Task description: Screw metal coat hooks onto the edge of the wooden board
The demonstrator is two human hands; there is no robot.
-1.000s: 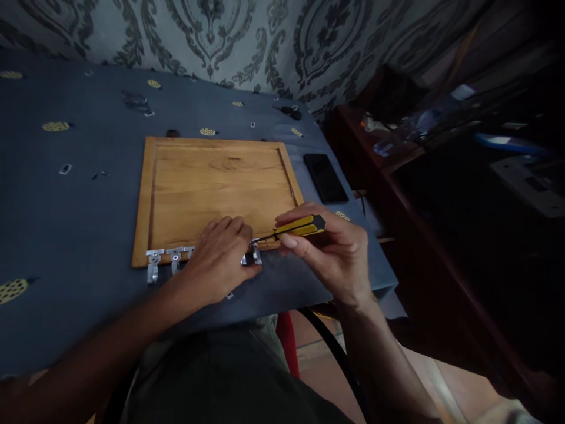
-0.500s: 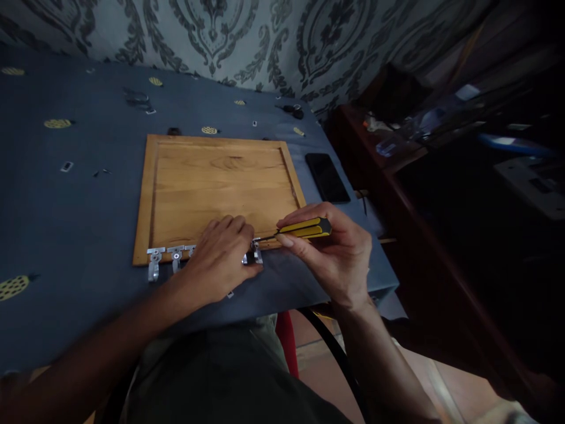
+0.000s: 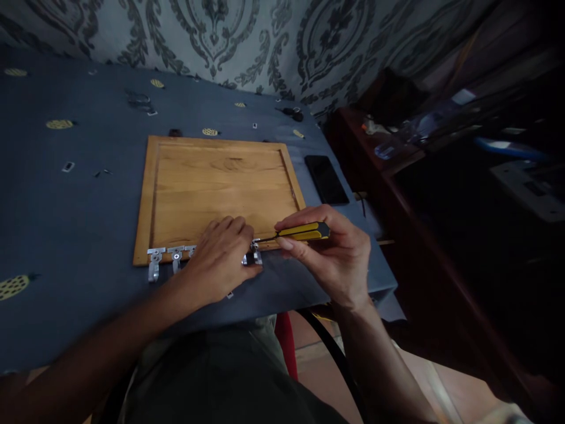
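Note:
A framed wooden board (image 3: pixel 225 182) lies flat on the blue cloth. Along its near edge sit several silver metal hooks (image 3: pixel 176 257), with flat tops and curved ends that hang past the wood. My left hand (image 3: pixel 224 254) rests over this edge, its fingers and thumb closed around the rightmost metal hook (image 3: pixel 256 252). Between the fingers of my right hand (image 3: pixel 335 250) is a screwdriver with a yellow and black handle (image 3: pixel 304 231). Its shaft points left, and the tip meets the hook beside my left fingertips. The screw under the tip is too small to make out.
A black phone (image 3: pixel 326 179) lies right of the board. Two small screws (image 3: pixel 103 173) are on the tablecloth (image 3: pixel 88 224) to the left, and keys (image 3: pixel 291 113) lie at the back. A dark red wooden piece of furniture (image 3: pixel 388 200) stands beyond the table's right edge.
The screwdriver handle has shifted and turned very slightly in my right hand. My left hand keeps its hold on the hook, and the board stays in place.

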